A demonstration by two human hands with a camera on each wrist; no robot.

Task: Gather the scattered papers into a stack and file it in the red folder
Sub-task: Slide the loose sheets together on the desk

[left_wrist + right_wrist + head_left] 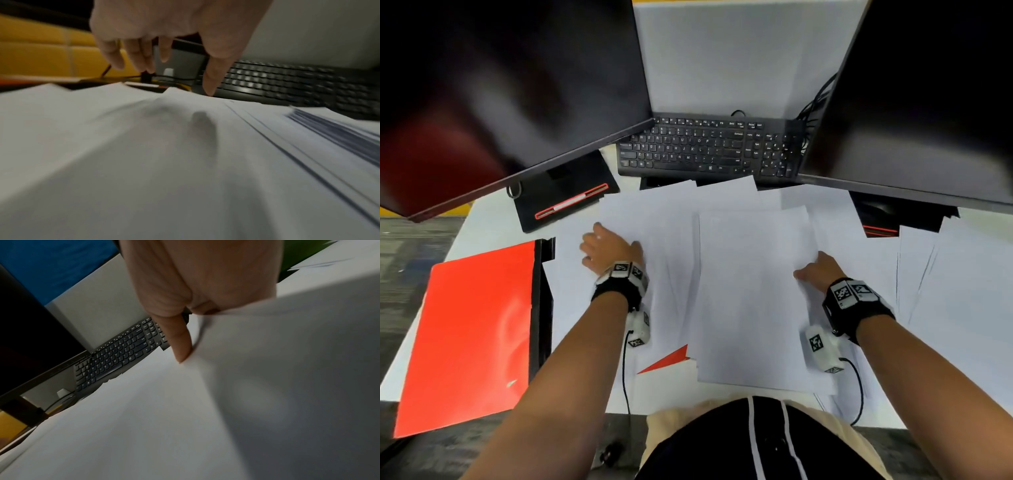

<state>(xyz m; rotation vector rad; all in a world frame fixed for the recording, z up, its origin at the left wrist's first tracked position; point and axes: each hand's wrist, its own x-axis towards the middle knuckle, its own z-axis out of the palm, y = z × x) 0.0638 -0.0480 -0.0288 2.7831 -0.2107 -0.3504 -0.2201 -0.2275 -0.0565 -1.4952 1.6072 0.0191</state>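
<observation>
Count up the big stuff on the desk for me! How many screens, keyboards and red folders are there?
Monitors: 2, one on the left and one on the right
Keyboard: 1
Red folder: 1, lying at the left; a red corner pokes out under the papers, and I cannot tell what it belongs to
Total: 4

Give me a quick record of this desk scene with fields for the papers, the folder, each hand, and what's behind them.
papers: white sheets spread loose over the desk, overlapping, not yet one stack
red folder: lies flat at the desk's left edge, beside the papers
left hand: fingers extended, down on the left sheets
right hand: pinches the edge of the middle sheets, thumb on top
behind: black keyboard between two dark monitors
</observation>
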